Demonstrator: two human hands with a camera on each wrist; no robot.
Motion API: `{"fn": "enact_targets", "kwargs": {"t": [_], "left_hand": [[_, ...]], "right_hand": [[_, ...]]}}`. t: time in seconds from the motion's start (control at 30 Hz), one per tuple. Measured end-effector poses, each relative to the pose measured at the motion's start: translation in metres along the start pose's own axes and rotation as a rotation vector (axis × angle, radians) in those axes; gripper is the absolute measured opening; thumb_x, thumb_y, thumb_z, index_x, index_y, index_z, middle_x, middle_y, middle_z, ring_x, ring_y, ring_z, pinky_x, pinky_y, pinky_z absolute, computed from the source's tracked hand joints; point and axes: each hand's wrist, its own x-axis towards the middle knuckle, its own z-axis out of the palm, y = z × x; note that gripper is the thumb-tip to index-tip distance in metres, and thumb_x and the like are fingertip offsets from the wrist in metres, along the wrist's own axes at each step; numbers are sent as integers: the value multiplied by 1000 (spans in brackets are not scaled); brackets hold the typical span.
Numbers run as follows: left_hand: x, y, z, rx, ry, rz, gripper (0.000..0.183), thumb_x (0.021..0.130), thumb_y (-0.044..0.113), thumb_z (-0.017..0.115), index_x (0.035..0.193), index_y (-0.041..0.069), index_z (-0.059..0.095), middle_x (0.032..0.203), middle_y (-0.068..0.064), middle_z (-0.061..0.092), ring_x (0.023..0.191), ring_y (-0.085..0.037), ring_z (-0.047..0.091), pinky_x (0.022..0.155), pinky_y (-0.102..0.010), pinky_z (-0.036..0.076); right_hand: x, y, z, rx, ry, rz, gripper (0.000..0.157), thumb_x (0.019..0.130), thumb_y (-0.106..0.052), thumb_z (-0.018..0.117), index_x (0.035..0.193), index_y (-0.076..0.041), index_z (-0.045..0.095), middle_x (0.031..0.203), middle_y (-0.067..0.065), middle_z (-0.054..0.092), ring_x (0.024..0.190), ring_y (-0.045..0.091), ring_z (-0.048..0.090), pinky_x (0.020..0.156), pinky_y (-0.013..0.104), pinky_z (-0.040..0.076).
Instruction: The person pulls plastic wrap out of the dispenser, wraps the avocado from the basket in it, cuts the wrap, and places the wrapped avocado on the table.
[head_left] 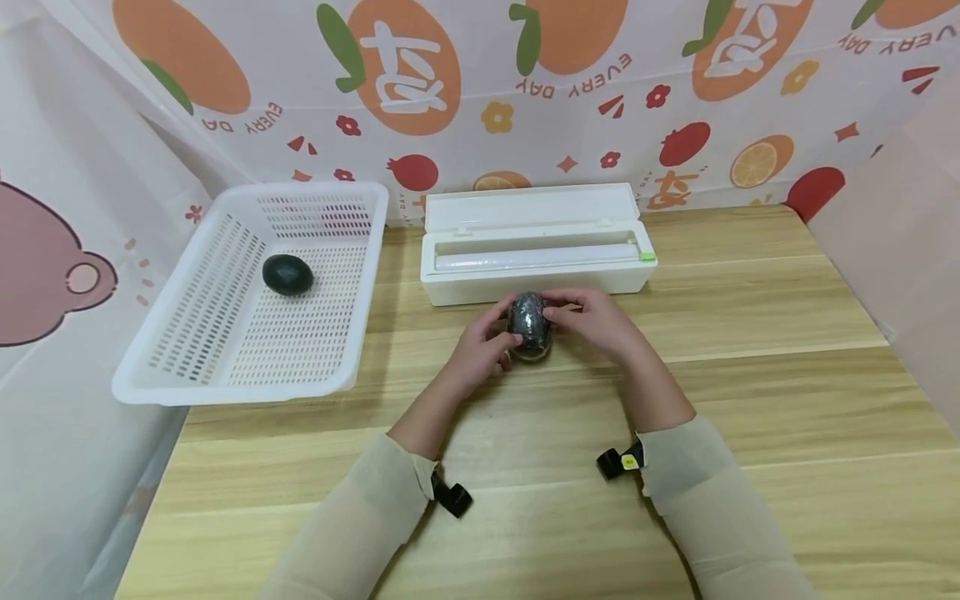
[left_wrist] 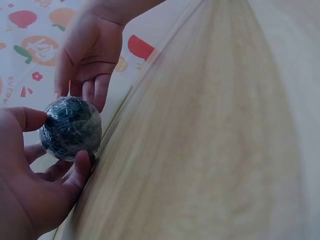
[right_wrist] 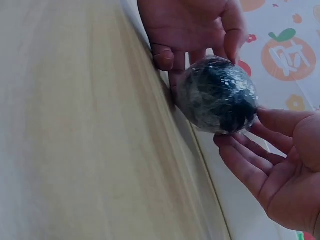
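A dark, egg-shaped object wrapped in clear cling film [head_left: 529, 321] is held between both hands, in front of the long white box. My left hand [head_left: 477, 348] grips it from the left, thumb on the near side and fingers around the far side. From the right, my right hand [head_left: 596, 321] pinches it with thumb and fingertips. Close up in the left wrist view, the wrapped object [left_wrist: 71, 127] has creased, shiny film over a dark green surface. The right wrist view shows the film [right_wrist: 217, 95] bunched paler on one side.
Behind the hands stands a white cling film box [head_left: 536, 287], lid raised, with a white roll [head_left: 536, 257] inside. At the left, a white perforated basket [head_left: 240, 392] holds one dark green egg-shaped object [head_left: 288, 275]. A fruit-printed cloth [head_left: 495, 158] hangs behind the wooden table [head_left: 750, 367].
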Motion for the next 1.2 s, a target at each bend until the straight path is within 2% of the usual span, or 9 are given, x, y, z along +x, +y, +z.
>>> {"fn": "enact_targets", "kwargs": {"t": [0.07, 0.3, 0.4, 0.57, 0.77, 0.8, 1.0, 1.1, 1.2], "left_hand": [[0, 0, 0, 6, 16, 5, 69, 89, 16, 62, 152, 26, 37, 141, -12, 51, 69, -24, 60, 55, -30, 52], [2, -5, -1, 88, 39, 57, 64, 91, 22, 69, 147, 20, 39, 128, -11, 65, 105, -21, 63, 66, -30, 55], [2, -6, -1, 95, 33, 67, 59, 93, 23, 68, 146, 19, 41, 127, -12, 65, 101, -22, 64, 65, -30, 54], [3, -6, -1, 84, 38, 67, 52, 95, 27, 65, 142, 19, 46, 125, -12, 67, 86, -19, 64, 63, -28, 51], [1, -1, 4, 49, 46, 70, 49, 94, 25, 67, 140, 19, 50, 121, -14, 68, 87, -19, 65, 62, -28, 51], [-2, 5, 5, 45, 33, 66, 49, 95, 23, 66, 141, 17, 49, 123, -15, 67, 89, -23, 66, 65, -33, 53], [-4, 13, 7, 88, -12, 99, 47, 96, 23, 64, 141, 19, 50, 129, -13, 64, 102, -26, 65, 70, -41, 56], [-2, 11, 4, 144, -4, 126, 43, 96, 26, 64, 138, 19, 54, 129, -8, 63, 107, -21, 62, 69, -37, 57], [-3, 15, -3, 182, 19, 156, 40, 97, 26, 62, 135, 13, 57, 129, -9, 62, 109, -21, 60, 69, -38, 58]], "right_hand": [[1, 0, 1, 10, 18, 12, 37, 97, -23, 64, 131, -8, 63, 133, 11, 61, 113, 26, 60, 89, 36, 56], [2, 0, 6, 38, 102, 29, 23, 95, -19, 66, 114, -6, 67, 116, 12, 66, 96, 25, 65, 77, 35, 59], [2, -1, 8, 52, 81, 54, 24, 95, -23, 66, 113, -8, 66, 117, 12, 63, 97, 26, 65, 75, 37, 59], [1, -2, 8, 24, -6, 66, 42, 90, -36, 71, 125, -15, 59, 129, 9, 56, 107, 30, 65, 76, 39, 59], [-6, 1, 10, 11, -51, 41, 70, 78, -27, 84, 137, -16, 48, 135, 10, 50, 114, 32, 61, 90, 43, 53], [-7, 2, 10, 10, -42, 44, 72, 77, -26, 85, 138, -17, 47, 136, 9, 50, 115, 32, 60, 93, 43, 52], [-17, 5, 5, 16, 13, 53, 67, 79, -25, 82, 137, -22, 49, 136, 3, 51, 116, 32, 58, 94, 46, 49], [-23, 4, -2, -5, 36, 64, 65, 80, -26, 81, 137, -25, 49, 136, 2, 52, 117, 32, 57, 92, 44, 49], [-30, 5, -12, -41, 48, 70, 64, 81, -27, 80, 138, -27, 51, 136, 3, 53, 118, 33, 56, 90, 44, 50]]}}
